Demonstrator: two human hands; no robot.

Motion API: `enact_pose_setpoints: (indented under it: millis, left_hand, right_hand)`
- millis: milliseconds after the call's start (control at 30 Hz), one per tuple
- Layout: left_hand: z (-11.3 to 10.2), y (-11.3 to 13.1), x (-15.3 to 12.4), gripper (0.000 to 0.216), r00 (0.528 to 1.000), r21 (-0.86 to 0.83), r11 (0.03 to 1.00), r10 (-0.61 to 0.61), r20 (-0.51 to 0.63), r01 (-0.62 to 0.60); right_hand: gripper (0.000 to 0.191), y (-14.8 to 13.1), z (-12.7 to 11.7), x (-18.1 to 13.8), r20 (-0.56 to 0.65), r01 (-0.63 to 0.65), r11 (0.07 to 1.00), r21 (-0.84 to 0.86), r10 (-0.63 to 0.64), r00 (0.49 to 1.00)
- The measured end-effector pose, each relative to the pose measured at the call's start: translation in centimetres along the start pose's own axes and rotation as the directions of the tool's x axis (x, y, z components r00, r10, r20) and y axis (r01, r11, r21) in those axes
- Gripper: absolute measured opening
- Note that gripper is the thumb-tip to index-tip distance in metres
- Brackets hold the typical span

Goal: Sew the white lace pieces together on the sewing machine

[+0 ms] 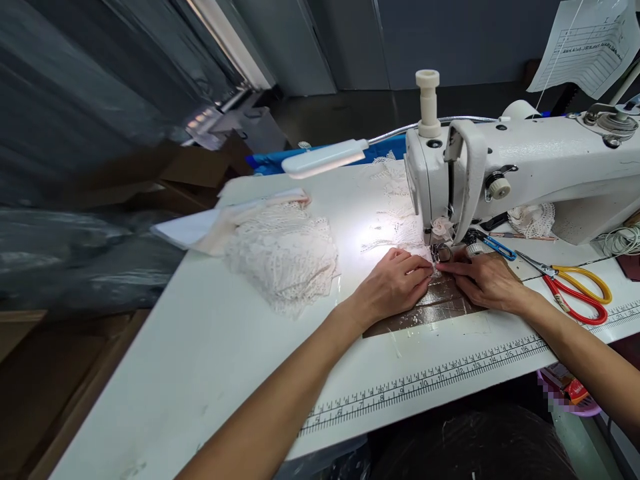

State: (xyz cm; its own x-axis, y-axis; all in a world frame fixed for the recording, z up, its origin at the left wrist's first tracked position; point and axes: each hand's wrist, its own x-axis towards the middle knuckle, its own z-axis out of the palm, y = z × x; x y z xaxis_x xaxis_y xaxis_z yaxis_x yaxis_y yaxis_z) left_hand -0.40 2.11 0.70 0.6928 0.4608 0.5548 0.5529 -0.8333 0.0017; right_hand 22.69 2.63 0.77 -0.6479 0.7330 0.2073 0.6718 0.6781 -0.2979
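A white sewing machine (525, 173) stands on a white table (210, 347). Both my hands lie on the brown plate in front of its presser foot (441, 252). My left hand (393, 283) rests palm down, its fingers pressed together on a small piece of white lace (434, 270) at the needle. My right hand (487, 280) lies flat beside it, fingertips pinching the same lace from the right. More white lace (395, 227) trails away behind the needle, lit by the lamp.
A heap of white lace (283, 257) lies left of my hands. Red and yellow scissors (575, 287) and blue-handled snips (493, 245) sit to the right. A gooseneck lamp (325, 158) hangs over the table. A ruler strip (450, 373) runs along the front edge.
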Motion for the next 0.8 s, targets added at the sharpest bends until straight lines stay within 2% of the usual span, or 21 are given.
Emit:
enact_pose_setpoints:
  millis: [200,367,467,600,800]
  left_hand:
    - [0.2,0.1,-0.1,0.018,1.000,0.021,1.000,-0.005,0.004,0.005]
    - [0.4,0.2,-0.2,0.016,0.998,0.049,0.997,0.063,-0.031,-0.061]
    - [0.4,0.2,-0.2,0.018,0.998,0.070,0.996,0.062,0.025,-0.063]
    - [0.3,0.1,-0.3,0.020,0.996,0.037,0.999,0.030,0.082,-0.034]
    - [0.6,0.1,-0.5,0.016,1.000,0.015,1.000,0.023,0.011,-0.024]
  right_hand:
    - [0.039,0.5,0.1,0.0,0.031,0.049,0.999,-0.006,-0.049,0.998]
    - [0.038,0.7,-0.9,0.2,0.024,-0.020,0.975,0.221,0.015,1.000]
    - [0.040,0.5,-1.4,0.3,0.010,-0.036,0.951,0.307,0.034,0.999]
    - [0.042,0.4,-1.4,0.4,-0.010,-0.038,0.947,0.320,0.043,0.999]
    - [0.042,0.6,-0.9,0.3,-0.027,-0.028,0.971,0.237,0.035,0.999]
